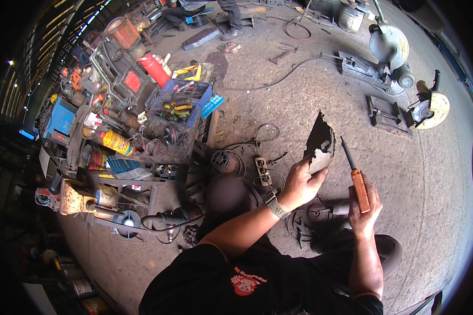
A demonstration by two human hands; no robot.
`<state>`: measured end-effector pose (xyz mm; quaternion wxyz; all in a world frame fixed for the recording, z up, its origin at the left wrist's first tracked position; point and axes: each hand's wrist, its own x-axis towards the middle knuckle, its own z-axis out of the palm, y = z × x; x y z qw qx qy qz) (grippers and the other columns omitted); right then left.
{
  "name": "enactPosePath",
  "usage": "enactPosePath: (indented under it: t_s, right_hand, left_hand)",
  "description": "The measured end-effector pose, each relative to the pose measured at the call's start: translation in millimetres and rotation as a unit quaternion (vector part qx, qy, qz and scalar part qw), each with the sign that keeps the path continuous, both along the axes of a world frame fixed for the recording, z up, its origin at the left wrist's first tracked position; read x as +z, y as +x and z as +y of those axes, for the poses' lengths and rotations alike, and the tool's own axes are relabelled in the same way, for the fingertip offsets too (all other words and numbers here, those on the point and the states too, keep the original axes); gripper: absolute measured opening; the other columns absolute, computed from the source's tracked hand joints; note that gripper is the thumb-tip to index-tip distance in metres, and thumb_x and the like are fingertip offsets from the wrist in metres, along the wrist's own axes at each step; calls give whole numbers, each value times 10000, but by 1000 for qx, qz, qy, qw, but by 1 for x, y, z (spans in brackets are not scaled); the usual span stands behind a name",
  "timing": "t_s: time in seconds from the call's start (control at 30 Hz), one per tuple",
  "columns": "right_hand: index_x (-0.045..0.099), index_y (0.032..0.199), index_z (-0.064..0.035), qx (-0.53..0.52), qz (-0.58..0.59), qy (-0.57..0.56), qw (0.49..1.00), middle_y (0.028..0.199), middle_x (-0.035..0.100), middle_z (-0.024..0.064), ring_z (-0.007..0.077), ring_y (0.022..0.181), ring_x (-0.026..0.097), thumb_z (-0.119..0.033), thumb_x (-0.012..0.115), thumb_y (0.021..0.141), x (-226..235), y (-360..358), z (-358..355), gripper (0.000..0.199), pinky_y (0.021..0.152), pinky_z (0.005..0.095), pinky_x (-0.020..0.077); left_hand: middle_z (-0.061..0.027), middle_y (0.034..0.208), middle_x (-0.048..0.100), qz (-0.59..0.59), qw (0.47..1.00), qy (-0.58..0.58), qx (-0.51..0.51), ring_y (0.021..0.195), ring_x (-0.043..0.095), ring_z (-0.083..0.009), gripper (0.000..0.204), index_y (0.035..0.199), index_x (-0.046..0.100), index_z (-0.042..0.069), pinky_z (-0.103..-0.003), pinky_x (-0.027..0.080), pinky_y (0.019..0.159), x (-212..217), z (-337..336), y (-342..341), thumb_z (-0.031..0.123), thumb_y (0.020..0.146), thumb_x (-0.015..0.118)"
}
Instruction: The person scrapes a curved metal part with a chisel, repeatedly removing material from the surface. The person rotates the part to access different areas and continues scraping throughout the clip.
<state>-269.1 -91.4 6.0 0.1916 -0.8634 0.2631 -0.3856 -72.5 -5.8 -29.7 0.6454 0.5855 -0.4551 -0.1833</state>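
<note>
My left hand [298, 188], with a watch at its wrist, grips a jagged piece of dark sheet [318, 137] by its lower end. The piece stands upright, its edges ragged and its lower part pale grey. What it is made of I cannot tell. Closed round an orange handle, my right hand [367, 207] holds what looks like a soldering iron [357, 184]. Its dark barrel and thin tip point up, just right of the sheet and apart from it. Below my hands a dark power tool [316, 212] lies on the floor, partly hidden.
Left stands a cluttered bench with a blue tool tray [186, 92], a yellow spray can [116, 142] and a red bottle [154, 69]. A socket strip [263, 171] lies near my knee. Cut-off saws [389, 46] stand at the far right. Another person's legs [230, 18] show at the back.
</note>
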Motion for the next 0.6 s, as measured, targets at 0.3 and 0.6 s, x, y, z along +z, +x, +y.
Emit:
enactPosePath:
  t_s: [0.3,0.6]
  right_hand:
    - [643,1251,6,3,-14,46,999,1099,704,200,384,945,681,7,726,761,2,0,5,497,858,422,544]
    - [606,1302,13,32,-3,27,999,1044,682,158,341,845,636,-10,742,696,-7,-4,1,621,792,420,533]
  left_hand:
    - [-85,1103,747,74,997,-7,-12,1002,688,-139,203,1158,690,-13,-300,535,890,-18,-1,-1,34,960,681]
    - [-146,1048,754,7,1000,-3,24,953,729,-244,215,1141,685,-27,-355,551,845,-7,-1,4,57,942,692]
